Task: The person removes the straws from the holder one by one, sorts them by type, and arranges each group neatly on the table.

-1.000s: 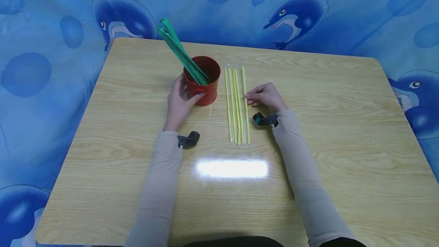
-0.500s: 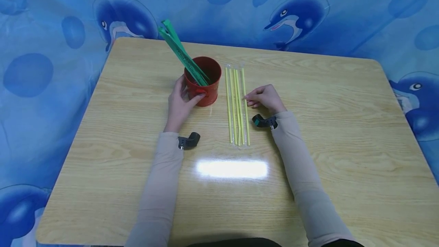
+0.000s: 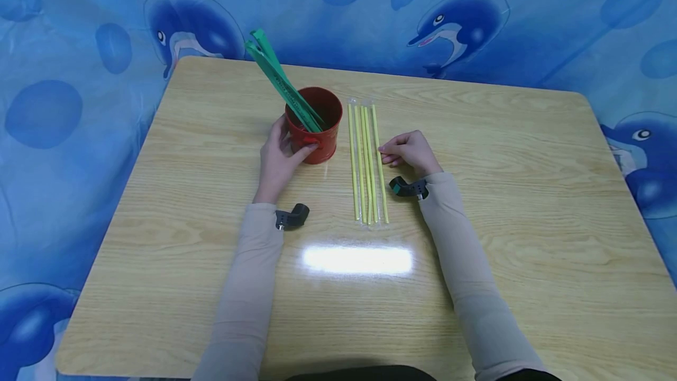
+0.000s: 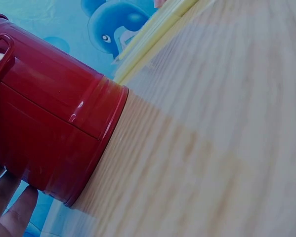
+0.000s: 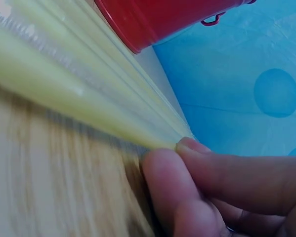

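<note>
My left hand (image 3: 277,160) grips a small red metal bucket (image 3: 328,147) by its side, the thumb beside a little loop handle in front. Several long green paper-wrapped sticks (image 3: 282,90) lean out of the bucket to the upper left. To its right, several yellow straws (image 3: 365,163) in clear wrappers lie side by side on the table. With thumb and forefinger my right hand (image 3: 409,151) pinches the edge of the rightmost straw (image 5: 98,111) near its middle. In the left wrist view the bucket's base (image 4: 105,138) meets the tabletop.
The light wooden table (image 3: 529,193) has rounded corners. Behind it hangs a blue sheet (image 3: 359,34) printed with dolphins. A bright light reflection (image 3: 358,260) lies on the table between the forearms. Each wrist carries a black camera mount (image 3: 292,216).
The rightmost straw's upper end has shifted left toward the other straws, and its lower end has swung slightly right. The left hand and the bucket have stayed in place.
</note>
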`<state>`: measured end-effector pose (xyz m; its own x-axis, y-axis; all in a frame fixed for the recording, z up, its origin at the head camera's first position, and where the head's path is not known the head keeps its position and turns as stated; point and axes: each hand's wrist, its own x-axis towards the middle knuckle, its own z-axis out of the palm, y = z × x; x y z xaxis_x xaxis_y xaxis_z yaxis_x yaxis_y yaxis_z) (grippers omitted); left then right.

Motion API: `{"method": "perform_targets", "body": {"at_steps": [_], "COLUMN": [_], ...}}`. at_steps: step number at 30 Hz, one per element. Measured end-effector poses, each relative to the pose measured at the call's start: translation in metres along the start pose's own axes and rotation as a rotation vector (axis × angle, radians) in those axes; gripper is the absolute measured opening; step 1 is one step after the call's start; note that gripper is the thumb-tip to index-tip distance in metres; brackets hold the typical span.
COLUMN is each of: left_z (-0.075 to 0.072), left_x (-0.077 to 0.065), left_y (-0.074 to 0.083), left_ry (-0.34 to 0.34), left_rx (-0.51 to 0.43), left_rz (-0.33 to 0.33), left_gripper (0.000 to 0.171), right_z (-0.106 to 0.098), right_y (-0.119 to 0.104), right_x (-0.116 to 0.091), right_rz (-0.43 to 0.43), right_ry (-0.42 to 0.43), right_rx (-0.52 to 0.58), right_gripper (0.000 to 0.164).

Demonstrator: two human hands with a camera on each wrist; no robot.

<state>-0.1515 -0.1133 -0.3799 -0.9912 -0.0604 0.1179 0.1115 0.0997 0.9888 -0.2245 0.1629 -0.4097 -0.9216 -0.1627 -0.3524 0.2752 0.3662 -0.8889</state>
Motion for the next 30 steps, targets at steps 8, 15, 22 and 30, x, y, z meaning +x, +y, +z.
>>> {"method": "perform_targets", "body": {"at_steps": [8,15,22,30], "left_z": [-0.0001,-0.0005,-0.0009,-0.0015], "left_x": [0.0013,0.0015,0.0003,0.0008], "left_y": [-0.0011,-0.0005,-0.0014,-0.0005], "left_ry": [-0.001,0.002,-0.006,-0.001], "left_rx": [-0.001,0.017,0.019,0.024], "left_rz": [0.0,0.015,-0.001,0.01], "left_gripper": [0.074,0.073,0.074,0.073], "right_z": [0.0011,0.0011,0.0007,-0.0028], "right_y": [-0.0001,0.0019,0.005,0.0047], "right_x": [0.0002,0.0012,0.001,0.0003], "right_rz": [-0.004,-0.01,-0.003,-0.019], "right_ry": [-0.004,-0.01,-0.022,-0.039], "right_rx": [0.004,0.01,0.038,0.041], "right_gripper": [0.016,0.017,0.016,0.016]}}
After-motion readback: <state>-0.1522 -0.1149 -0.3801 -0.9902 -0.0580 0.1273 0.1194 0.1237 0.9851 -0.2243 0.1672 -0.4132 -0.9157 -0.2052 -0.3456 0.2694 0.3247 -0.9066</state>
